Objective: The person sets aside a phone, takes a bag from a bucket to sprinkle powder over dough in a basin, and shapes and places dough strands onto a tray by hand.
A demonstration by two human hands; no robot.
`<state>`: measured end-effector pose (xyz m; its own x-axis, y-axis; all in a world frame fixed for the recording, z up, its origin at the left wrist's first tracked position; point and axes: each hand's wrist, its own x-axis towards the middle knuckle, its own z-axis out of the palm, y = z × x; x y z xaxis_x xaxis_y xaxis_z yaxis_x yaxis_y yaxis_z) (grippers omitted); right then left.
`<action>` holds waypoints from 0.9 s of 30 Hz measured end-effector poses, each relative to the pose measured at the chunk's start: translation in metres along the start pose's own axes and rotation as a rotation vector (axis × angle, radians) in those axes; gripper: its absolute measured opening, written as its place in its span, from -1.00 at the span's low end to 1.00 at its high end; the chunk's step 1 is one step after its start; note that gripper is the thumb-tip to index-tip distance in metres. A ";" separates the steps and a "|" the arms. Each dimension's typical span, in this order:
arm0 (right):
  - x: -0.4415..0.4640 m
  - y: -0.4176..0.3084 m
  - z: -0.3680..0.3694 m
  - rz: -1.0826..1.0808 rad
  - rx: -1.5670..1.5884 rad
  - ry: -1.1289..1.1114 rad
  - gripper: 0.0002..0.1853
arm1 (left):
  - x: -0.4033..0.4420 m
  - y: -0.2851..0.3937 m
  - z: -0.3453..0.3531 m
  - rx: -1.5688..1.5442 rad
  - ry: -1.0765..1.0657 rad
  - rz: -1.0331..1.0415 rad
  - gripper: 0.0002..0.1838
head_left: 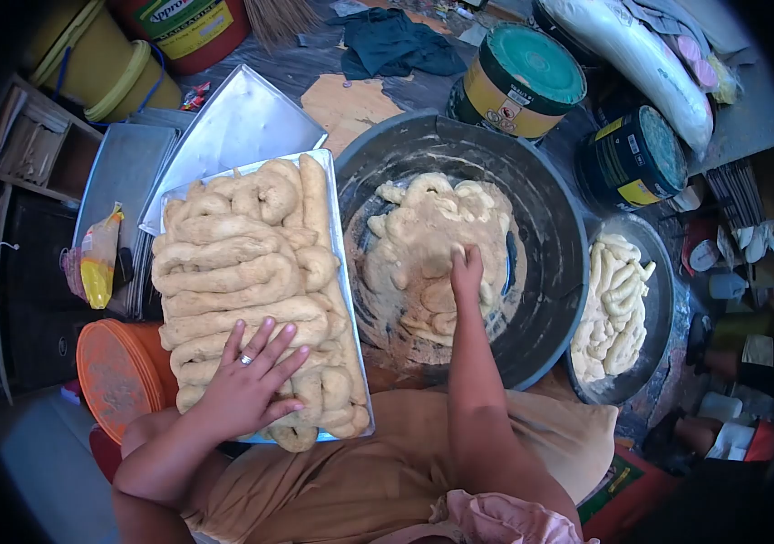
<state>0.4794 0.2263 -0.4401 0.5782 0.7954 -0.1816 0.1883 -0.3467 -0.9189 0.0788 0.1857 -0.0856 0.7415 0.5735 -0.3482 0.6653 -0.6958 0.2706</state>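
My left hand [255, 376], a ring on one finger, lies with spread fingers on long dough rolls [223, 272] that fill a metal tray [349, 276] on my lap. The rolls are coated in fine brown crumbs. Inside a large dark basin [552, 227] to the right, pale dough pieces [437, 213] lie heaped under a layer of the same crumbs. My right hand [467, 272] is over this heap, its fingers closed; what they hold, if anything, is hidden.
Right of the basin, a round metal pan [663, 299] carries uncoated dough strips [618, 290]. Green-lidded buckets [532, 68] stand behind it. Empty-looking metal trays [233, 127] are stacked at left, near an orange bucket [119, 376]. At far right is another person's leg [695, 435].
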 end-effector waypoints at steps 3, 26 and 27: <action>0.003 -0.056 0.035 -0.005 0.092 -0.155 -0.71 | 0.001 0.001 -0.001 -0.001 0.001 -0.007 -0.19; -0.074 0.012 0.045 -0.120 -1.000 -0.058 -0.25 | 0.003 -0.003 -0.001 -0.025 0.002 -0.012 -0.23; -0.105 0.018 0.069 -0.175 -0.903 -0.093 -0.25 | 0.003 -0.002 -0.002 -0.023 -0.002 -0.013 -0.23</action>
<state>0.3678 0.1711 -0.4614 0.4241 0.8963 -0.1294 0.8374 -0.4425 -0.3210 0.0798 0.1900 -0.0859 0.7323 0.5819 -0.3538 0.6770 -0.6780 0.2862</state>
